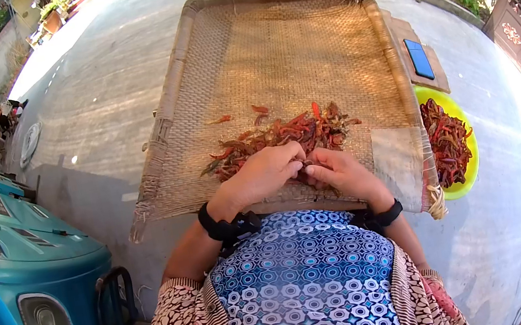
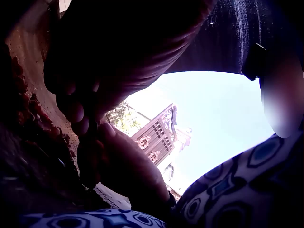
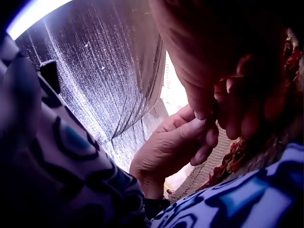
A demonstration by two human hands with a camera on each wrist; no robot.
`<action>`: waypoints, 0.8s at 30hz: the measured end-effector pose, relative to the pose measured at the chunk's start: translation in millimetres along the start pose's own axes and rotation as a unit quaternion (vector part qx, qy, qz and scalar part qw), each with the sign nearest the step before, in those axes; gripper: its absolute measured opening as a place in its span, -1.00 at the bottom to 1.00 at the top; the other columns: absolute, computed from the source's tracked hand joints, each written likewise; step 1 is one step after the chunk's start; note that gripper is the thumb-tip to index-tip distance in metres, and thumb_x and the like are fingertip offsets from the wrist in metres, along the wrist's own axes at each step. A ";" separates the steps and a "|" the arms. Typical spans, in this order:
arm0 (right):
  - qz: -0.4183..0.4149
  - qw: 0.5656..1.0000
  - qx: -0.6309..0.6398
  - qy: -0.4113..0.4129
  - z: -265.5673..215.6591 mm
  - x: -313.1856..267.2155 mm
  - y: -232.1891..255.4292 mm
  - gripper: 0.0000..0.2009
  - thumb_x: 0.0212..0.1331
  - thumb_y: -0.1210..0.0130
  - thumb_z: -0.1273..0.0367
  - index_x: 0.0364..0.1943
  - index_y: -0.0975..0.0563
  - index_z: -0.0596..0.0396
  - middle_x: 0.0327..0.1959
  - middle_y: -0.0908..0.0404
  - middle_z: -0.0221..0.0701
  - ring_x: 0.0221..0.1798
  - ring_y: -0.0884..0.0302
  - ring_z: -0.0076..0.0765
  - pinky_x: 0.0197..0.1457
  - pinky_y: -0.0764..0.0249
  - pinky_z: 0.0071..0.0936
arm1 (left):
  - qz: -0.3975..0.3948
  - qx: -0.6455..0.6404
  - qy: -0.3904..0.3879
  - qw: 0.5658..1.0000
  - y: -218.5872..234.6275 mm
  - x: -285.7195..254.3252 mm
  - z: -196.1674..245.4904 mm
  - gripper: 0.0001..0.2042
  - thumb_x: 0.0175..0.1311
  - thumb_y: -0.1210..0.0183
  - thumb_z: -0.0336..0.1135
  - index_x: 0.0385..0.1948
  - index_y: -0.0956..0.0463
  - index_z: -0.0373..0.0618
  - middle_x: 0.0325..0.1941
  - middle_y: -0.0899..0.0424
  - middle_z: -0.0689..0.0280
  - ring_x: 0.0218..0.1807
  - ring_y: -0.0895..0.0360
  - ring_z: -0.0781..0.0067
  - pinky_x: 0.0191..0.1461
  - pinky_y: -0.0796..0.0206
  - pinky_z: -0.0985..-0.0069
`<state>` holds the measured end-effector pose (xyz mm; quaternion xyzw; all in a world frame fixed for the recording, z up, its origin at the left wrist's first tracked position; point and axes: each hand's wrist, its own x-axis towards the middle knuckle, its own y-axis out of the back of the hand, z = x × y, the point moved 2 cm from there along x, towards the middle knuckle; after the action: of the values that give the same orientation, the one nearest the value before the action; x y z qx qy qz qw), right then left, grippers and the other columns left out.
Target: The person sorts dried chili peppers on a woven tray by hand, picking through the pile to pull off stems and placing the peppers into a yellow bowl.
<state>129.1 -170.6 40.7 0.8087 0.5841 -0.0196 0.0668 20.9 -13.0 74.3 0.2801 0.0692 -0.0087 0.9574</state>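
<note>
Both hands meet fingertip to fingertip at the near side of a large woven tray (image 1: 295,39). My left hand (image 1: 266,174) pinches a small dark chili pepper (image 1: 306,164) between thumb and fingers. From the other side, my right hand (image 1: 347,175) pinches the same pepper; most of it is hidden by the fingers. Just beyond them lies a loose pile of dried red and dark chili peppers (image 1: 300,130). In the right wrist view the left hand's fingers (image 3: 190,130) touch those of the right hand, all curled inward.
A yellow-green basin (image 1: 472,151) full of red chilies stands on the ground, right of the tray. A blue-screened phone (image 1: 419,59) lies on cardboard (image 1: 437,74) beyond it. At left stands a blue vehicle (image 1: 29,263); farther off, a person (image 1: 1,116) sits by the wall.
</note>
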 end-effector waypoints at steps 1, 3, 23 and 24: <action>-0.006 1.000 -0.013 -0.005 1.0 0.6 -0.2 -0.77 0.34 -0.04 0.24 -0.20 -0.50 0.15 -0.41 -0.54 -0.50 -0.34 -0.47 -0.64 -0.25 -0.43 -0.64 | 0.000 -0.015 0.002 1.000 -1.2 1.1 1.7 -0.78 0.35 -0.01 -0.34 -0.06 -0.45 -0.21 -0.33 -0.62 0.20 -0.27 -0.56 0.38 -0.17 -0.39 0.45; 0.007 0.999 0.031 -0.016 4.8 -1.1 1.3 -0.77 0.35 -0.03 0.25 -0.22 -0.51 0.15 -0.44 -0.53 -0.51 -0.37 -0.46 -0.65 -0.28 -0.43 -0.64 | -0.002 -0.045 0.006 0.999 -2.7 2.1 2.6 -0.77 0.33 -0.04 -0.35 -0.04 -0.44 -0.21 -0.33 -0.62 0.20 -0.25 -0.57 0.37 -0.16 -0.40 0.44; 0.334 0.786 0.490 0.176 54.1 -62.1 120.4 -0.76 0.36 0.03 0.23 -0.06 -0.47 0.07 -0.34 -0.49 -0.52 -0.36 -0.37 -0.56 -0.29 -0.36 -0.56 | 0.135 0.231 0.173 0.948 71.1 -23.7 -97.8 -0.86 0.01 -0.21 -0.32 -0.43 -0.55 -0.16 -0.33 -0.61 0.11 -0.21 -0.56 0.09 -0.21 -0.36 0.23; 0.328 0.804 0.469 0.165 52.4 -58.0 116.7 -0.76 0.36 0.02 0.24 -0.06 -0.47 0.06 -0.35 -0.49 -0.52 -0.37 -0.37 -0.57 -0.29 -0.35 -0.57 | 0.133 0.249 0.178 0.943 71.0 -22.1 -94.2 -0.87 0.02 -0.20 -0.32 -0.43 -0.54 -0.15 -0.34 -0.60 0.12 -0.23 -0.55 0.08 -0.21 -0.35 0.22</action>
<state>223.7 -268.1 5.2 0.8758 0.2062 -0.1342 -0.4152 -9.1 97.1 36.8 0.5136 0.1959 0.1516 0.8215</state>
